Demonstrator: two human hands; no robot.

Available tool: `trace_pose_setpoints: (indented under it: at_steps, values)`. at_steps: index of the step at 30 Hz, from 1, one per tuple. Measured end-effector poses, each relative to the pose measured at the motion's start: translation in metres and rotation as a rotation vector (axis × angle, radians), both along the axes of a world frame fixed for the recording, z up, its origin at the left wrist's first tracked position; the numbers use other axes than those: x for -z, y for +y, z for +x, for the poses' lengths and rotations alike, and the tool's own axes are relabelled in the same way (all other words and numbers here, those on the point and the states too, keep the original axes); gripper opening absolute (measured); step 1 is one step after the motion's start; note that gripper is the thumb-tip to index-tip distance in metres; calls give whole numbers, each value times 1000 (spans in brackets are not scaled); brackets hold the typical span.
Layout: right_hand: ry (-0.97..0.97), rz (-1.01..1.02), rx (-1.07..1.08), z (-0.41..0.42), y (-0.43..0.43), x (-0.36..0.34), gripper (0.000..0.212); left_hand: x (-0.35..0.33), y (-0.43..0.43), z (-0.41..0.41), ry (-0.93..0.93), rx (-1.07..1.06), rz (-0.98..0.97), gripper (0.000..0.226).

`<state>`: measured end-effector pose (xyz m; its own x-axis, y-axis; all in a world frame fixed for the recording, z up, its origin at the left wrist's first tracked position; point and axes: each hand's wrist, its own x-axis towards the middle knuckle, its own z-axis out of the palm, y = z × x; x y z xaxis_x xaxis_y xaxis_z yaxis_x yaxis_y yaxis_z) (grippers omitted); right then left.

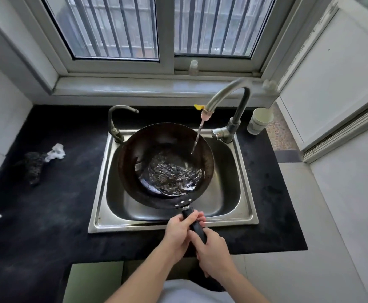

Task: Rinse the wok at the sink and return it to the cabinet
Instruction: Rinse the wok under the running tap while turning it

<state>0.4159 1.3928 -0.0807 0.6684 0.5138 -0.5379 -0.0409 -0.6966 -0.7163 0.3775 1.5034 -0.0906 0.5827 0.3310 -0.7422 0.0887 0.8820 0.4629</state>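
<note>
A dark round wok (139, 149) is held over the steel sink (233, 186), tilted, with water pooled in its lower right part. A thin stream runs into it from the tall curved tap (229, 90). Its black handle (195, 226) points toward me over the sink's front rim. My left hand (178, 232) grips the handle near the wok. My right hand (213, 252) grips the handle's end just behind it.
A small second tap (117, 119) stands at the sink's back left. On the black counter (54, 215) to the left lie a dark scrubber (34, 165) and crumpled paper (56, 152). A paper cup (259, 120) stands right of the tall tap. A barred window (156, 29) is behind.
</note>
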Motion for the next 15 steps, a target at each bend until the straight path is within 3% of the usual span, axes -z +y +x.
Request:
trace_pose_setpoints:
  at_steps: [10,15]
  values:
    - [0,3,-77,-14,9,4,33,7,10,-23,34,-27,23,25]
    - [-15,-39,-59,-31,-2,9,27,16,2,-36,71,85,21,25]
